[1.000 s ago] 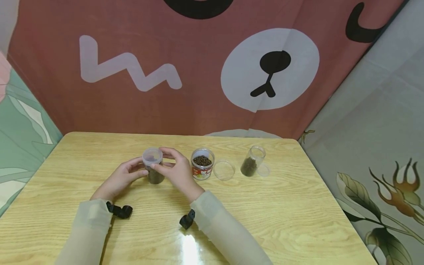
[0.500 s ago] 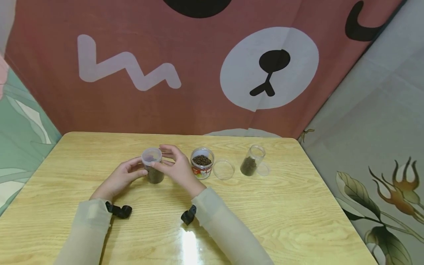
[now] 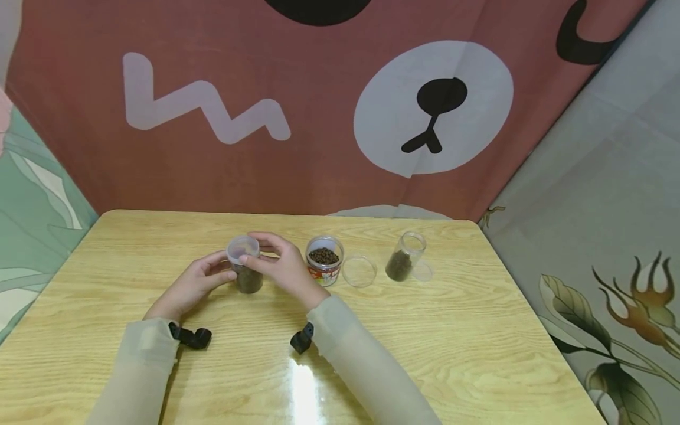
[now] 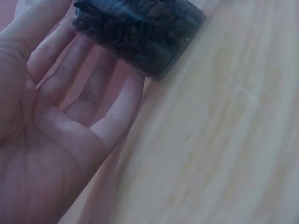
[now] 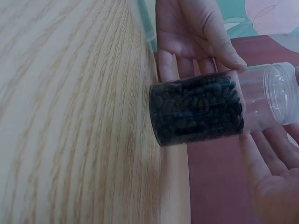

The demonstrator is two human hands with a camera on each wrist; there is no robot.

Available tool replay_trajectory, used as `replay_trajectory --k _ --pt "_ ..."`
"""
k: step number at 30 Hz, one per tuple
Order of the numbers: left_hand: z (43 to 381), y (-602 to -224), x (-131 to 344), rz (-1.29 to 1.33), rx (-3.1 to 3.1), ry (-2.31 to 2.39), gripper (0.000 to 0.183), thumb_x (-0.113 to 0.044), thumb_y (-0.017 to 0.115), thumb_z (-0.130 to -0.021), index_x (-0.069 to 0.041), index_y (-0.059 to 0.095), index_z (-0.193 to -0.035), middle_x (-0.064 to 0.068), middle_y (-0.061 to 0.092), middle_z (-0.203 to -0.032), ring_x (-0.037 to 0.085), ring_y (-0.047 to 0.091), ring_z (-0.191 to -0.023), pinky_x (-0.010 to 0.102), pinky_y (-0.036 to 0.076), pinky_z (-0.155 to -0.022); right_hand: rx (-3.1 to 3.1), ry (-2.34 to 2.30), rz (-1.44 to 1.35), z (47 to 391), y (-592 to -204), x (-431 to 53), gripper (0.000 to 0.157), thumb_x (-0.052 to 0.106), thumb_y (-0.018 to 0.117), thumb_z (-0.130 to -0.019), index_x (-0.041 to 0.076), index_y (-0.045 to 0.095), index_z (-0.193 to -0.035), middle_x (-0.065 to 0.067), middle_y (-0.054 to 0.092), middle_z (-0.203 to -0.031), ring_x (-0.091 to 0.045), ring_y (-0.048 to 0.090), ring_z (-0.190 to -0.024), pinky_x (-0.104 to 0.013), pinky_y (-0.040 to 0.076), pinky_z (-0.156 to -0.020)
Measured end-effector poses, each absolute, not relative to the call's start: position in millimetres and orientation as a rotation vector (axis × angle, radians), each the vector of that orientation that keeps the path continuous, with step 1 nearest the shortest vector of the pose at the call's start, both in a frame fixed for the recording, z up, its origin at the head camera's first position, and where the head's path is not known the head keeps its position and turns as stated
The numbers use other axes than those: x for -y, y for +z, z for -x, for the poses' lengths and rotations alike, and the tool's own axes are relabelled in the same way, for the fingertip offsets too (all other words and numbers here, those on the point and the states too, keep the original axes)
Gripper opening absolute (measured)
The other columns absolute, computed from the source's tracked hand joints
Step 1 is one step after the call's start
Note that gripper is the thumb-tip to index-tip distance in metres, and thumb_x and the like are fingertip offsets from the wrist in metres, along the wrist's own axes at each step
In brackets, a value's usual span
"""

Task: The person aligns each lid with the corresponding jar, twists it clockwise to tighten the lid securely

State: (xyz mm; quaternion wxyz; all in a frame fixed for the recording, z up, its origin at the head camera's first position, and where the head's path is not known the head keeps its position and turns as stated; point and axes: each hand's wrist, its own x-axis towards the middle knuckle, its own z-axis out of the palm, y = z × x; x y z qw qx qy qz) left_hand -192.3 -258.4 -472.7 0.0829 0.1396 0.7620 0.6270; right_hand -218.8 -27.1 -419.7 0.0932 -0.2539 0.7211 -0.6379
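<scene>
A clear plastic jar (image 3: 248, 281), partly filled with dark beans, stands upright on the table between both hands. Its translucent screw lid (image 3: 242, 245) sits on top. My left hand (image 3: 195, 284) holds the jar's left side, thumb in front and fingers behind; in the left wrist view the fingers (image 4: 88, 98) reach around behind the beans. From the right, my right hand (image 3: 287, 271) grips the lid between thumb and fingers. The right wrist view has the jar (image 5: 198, 109) sideways, beans in its lower part, with the lid (image 5: 282, 93) partly beyond the frame's edge.
Right of the hands stands an open jar (image 3: 324, 275) with a red label and brown pellets. Beside it lies a clear round lid (image 3: 359, 285). Further right are an open clear jar (image 3: 399, 267) of dark contents and a small lid (image 3: 423, 271).
My right hand's fingers have shifted slightly left around the lid. The left hand and the jar have stayed in place.
</scene>
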Motion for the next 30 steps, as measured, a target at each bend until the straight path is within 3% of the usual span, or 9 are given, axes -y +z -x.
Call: replay_trajectory --k 6,14,21,30 --pt "191.8 -471.9 258.7 -0.423 -2.284 1.864 0.059 -0.019 0.062 -0.103 0.001 0.038 -0.154 0.010 0.049 -0.148 -0.003 0.052 -0.123 0.019 0.050 -0.096 -2.224 -1.808 0.779 220.0 -418.1 25.0 0.047 0.034 0.075 -0.094 0.023 0.063 -0.138 0.013 0.062 -0.134 -0.007 0.060 -0.118 -0.025 0.056 -0.089" --pt "192.0 -473.4 258.7 -0.444 -2.287 1.873 0.057 -0.016 0.061 -0.103 0.002 0.039 -0.153 -0.007 0.054 -0.140 -0.003 0.054 -0.121 0.017 0.049 -0.095 -2.303 -1.596 0.850 225.6 -408.5 20.2 0.053 0.040 0.072 -0.096 0.021 0.059 -0.143 0.006 0.061 -0.139 -0.006 0.059 -0.121 -0.023 0.053 -0.094" --pt "191.1 -471.6 257.9 -0.422 -2.264 1.879 0.058 -0.017 0.061 -0.103 0.002 0.039 -0.153 -0.003 0.054 -0.141 -0.002 0.054 -0.122 0.018 0.049 -0.096 -2.356 -1.445 0.922 231.3 -404.3 17.8 0.055 0.042 0.070 -0.096 0.022 0.056 -0.145 0.005 0.056 -0.142 -0.011 0.058 -0.123 -0.025 0.051 -0.098" --pt "191.1 -472.1 257.1 -0.418 -2.277 1.870 0.057 -0.018 0.061 -0.104 0.001 0.040 -0.153 -0.004 0.055 -0.140 -0.001 0.054 -0.122 0.018 0.050 -0.095 -2.258 -1.683 0.806 223.5 -415.8 21.8 0.047 0.036 0.074 -0.094 0.026 0.061 -0.138 0.009 0.062 -0.134 -0.007 0.060 -0.120 -0.024 0.054 -0.093"
